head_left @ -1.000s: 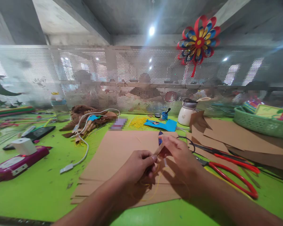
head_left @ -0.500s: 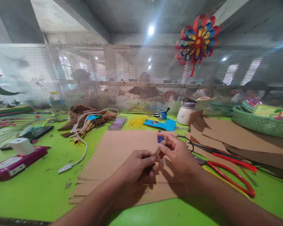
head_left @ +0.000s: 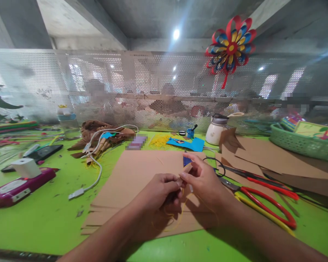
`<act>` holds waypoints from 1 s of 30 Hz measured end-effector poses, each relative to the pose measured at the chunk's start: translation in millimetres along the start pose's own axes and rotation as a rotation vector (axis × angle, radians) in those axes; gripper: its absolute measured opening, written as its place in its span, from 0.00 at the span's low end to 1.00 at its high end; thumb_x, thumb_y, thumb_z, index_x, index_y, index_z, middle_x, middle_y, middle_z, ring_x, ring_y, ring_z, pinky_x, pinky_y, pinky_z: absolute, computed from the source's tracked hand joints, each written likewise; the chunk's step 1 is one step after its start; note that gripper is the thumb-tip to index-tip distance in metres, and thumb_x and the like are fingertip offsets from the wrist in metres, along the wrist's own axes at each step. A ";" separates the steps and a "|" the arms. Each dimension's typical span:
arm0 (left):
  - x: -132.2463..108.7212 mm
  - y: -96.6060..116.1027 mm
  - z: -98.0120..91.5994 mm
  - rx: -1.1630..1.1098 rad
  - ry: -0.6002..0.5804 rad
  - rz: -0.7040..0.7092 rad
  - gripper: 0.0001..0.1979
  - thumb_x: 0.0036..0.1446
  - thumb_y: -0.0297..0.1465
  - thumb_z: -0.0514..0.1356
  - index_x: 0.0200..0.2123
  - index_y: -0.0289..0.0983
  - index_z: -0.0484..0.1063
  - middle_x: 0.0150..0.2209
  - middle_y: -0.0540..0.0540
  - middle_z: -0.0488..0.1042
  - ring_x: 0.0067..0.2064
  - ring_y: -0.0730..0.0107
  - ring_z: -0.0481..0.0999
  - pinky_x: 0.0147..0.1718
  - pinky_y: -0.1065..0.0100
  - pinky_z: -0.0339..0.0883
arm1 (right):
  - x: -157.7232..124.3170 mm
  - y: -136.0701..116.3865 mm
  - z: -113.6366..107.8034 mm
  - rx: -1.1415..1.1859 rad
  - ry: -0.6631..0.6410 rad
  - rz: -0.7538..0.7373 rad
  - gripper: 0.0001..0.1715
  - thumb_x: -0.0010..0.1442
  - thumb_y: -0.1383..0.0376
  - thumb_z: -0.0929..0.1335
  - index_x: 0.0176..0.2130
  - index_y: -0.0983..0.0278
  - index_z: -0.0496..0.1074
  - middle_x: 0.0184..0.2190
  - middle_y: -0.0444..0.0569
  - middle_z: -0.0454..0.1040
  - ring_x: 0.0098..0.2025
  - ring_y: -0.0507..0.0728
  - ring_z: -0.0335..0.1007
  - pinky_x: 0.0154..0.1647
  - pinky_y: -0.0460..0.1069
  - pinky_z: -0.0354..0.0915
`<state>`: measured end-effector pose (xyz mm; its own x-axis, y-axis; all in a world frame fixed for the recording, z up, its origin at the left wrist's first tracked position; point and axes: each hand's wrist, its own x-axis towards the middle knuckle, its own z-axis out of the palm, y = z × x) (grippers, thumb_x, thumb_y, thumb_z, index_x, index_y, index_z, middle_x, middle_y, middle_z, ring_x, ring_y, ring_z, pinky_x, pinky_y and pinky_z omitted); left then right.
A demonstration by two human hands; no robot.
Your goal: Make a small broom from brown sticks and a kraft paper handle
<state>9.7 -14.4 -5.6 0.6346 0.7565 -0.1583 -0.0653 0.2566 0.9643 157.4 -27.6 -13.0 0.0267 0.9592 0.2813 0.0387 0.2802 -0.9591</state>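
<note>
My left hand [head_left: 160,191] and my right hand [head_left: 205,180] meet above a stack of brown paper sheets [head_left: 131,182] on the green table [head_left: 49,214]. Both pinch a small craft piece [head_left: 186,164] with a tan stem and a blue tip, held between them. A thin yellow thread [head_left: 177,218] hangs from the piece and loops down onto the brown sheets under my left hand.
Red-handled scissors [head_left: 262,200] lie right of my right hand, on more brown sheets [head_left: 276,160]. A white cable [head_left: 94,174], a pink pack [head_left: 19,185], a phone [head_left: 42,153], a white jug [head_left: 215,131], a blue sheet [head_left: 190,144] and a green basket [head_left: 297,143] ring the work spot. People sit behind the mesh screen [head_left: 142,87].
My right hand has shifted slightly and turned the small piece; its blue tip now leans more to the right. The left hand keeps its pinch in the same spot.
</note>
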 end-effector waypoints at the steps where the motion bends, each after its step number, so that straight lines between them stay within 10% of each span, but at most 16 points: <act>1: 0.2 0.1 -0.9 -0.001 -0.013 -0.009 0.10 0.47 0.33 0.60 0.22 0.33 0.65 0.18 0.51 0.64 0.17 0.79 0.62 0.17 0.74 0.59 | 0.0 -0.3 0.1 0.022 -0.002 -0.003 0.33 0.50 0.68 0.68 0.55 0.61 0.59 0.25 0.40 0.71 0.26 0.53 0.68 0.30 0.49 0.64; 17: 0.5 0.7 -4.7 -0.026 -0.056 -0.060 0.08 0.48 0.31 0.62 0.28 0.32 0.68 0.22 0.50 0.67 0.20 0.81 0.63 0.20 0.77 0.56 | 0.7 -11.2 -3.3 0.073 0.038 0.094 0.23 0.51 0.61 0.69 0.46 0.66 0.67 0.21 0.40 0.69 0.23 0.53 0.68 0.27 0.48 0.62; 30: -0.1 -1.4 -1.1 -0.123 -0.084 -0.027 0.04 0.47 0.26 0.58 0.24 0.32 0.66 0.16 0.52 0.65 0.15 0.82 0.60 0.15 0.77 0.51 | 2.4 4.0 0.5 -0.056 0.031 0.028 0.35 0.48 0.67 0.70 0.55 0.62 0.61 0.23 0.39 0.68 0.25 0.52 0.63 0.25 0.47 0.61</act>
<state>8.9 -14.2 -7.2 0.6996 0.6965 -0.1600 -0.1386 0.3518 0.9258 157.1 -24.2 -16.1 0.0596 0.9649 0.2559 0.0928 0.2499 -0.9638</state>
